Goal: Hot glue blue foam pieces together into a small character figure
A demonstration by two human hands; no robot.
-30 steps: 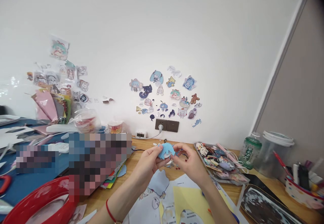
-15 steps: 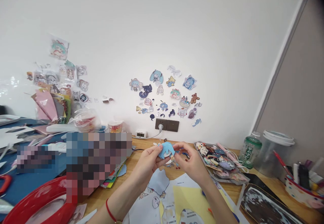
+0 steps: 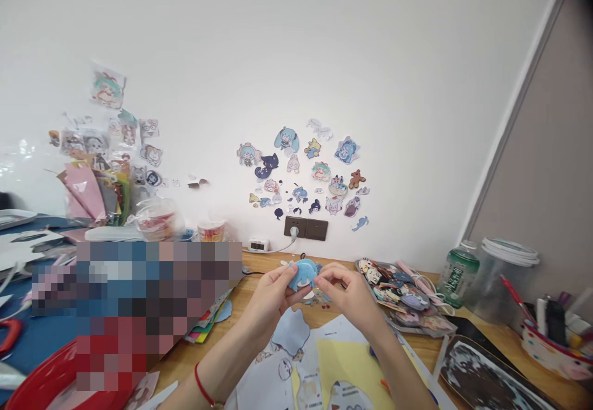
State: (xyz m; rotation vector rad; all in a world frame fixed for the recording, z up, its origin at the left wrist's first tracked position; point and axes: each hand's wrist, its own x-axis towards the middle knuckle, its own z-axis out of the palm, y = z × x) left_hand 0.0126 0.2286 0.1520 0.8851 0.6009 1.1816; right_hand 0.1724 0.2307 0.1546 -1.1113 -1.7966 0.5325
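Between the thumb and fingers of my left hand [image 3: 272,294] is a light-blue piece [image 3: 304,272] shaped like a cartoon head of hair, with a pale patch on its lower part. My right hand [image 3: 354,297] is closed in a pinch at the piece's right edge; the fingertips hide exactly what they grip. Just beneath, small blue, white and dark red bits [image 3: 323,301] lie scattered on the wooden desk [image 3: 252,288]. Closer to me are a larger pale-blue cutout [image 3: 291,334], printed white sheets [image 3: 252,382] and a yellow sheet [image 3: 340,360].
Right of my hands lies a bag of cartoon cutouts [image 3: 407,299], with a green bottle [image 3: 458,274], a clear tub [image 3: 503,280] and a pen holder [image 3: 551,351] beyond. A red ring-shaped object [image 3: 46,367] is at left. Cartoon cutouts [image 3: 300,194] cover part of the wall.
The blue piece has turned slightly in my left hand, showing more of its front. My right fingers have shifted a little along its right edge and closed up.
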